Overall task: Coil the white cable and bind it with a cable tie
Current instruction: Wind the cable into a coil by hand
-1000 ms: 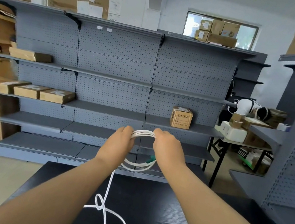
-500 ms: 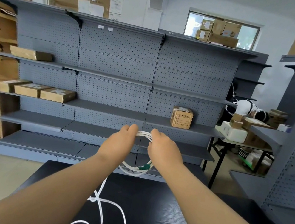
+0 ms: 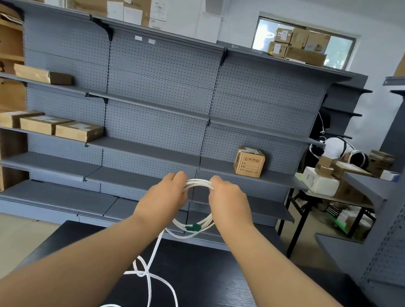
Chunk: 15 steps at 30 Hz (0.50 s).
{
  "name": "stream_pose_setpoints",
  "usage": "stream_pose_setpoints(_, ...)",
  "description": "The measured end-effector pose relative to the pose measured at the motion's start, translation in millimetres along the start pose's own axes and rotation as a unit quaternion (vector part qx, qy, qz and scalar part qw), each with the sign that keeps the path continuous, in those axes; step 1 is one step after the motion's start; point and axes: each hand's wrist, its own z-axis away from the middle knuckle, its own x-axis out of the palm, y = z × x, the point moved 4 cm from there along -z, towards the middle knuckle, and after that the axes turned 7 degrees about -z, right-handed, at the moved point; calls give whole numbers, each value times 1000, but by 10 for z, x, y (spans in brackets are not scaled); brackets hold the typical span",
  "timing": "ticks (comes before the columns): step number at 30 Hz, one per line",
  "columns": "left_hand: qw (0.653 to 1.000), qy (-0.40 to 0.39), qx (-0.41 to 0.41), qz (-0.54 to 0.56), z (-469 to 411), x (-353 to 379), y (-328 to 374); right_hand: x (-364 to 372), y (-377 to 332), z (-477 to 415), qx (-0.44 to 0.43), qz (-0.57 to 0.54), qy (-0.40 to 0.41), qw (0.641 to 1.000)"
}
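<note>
You have two grips up: left grip (image 3: 163,198), right grip (image 3: 230,204). One cable (image 3: 200,182), one green piece (image 3: 192,228) on it, one worktop (image 3: 225,292). The grey shelves (image 3: 159,86) hold five boxes (image 3: 249,161) (three in a row at left).

Single head-worn view: looks forward and slightly down over black table (image 3: 225,292), facing grey shelving (image 3: 158,91) across the room.

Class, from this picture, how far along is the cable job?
Done: several loops of white cable gathered. In hand: left hand and right hand grip the coil's top. Left: slack on the black table needs winding in, then binding; the green piece is unidentifiable.
</note>
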Motion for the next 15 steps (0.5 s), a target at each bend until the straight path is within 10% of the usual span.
stream_pose_setpoints(7, 988, -20, -61, 143, 76, 7, -39, -29, -1, 23, -2, -9, 13, 1000)
stream_pose_setpoints(15, 999, -28, -13, -28, 23, -52, 18, -80, -63, 82, -32, 37, -1, 999)
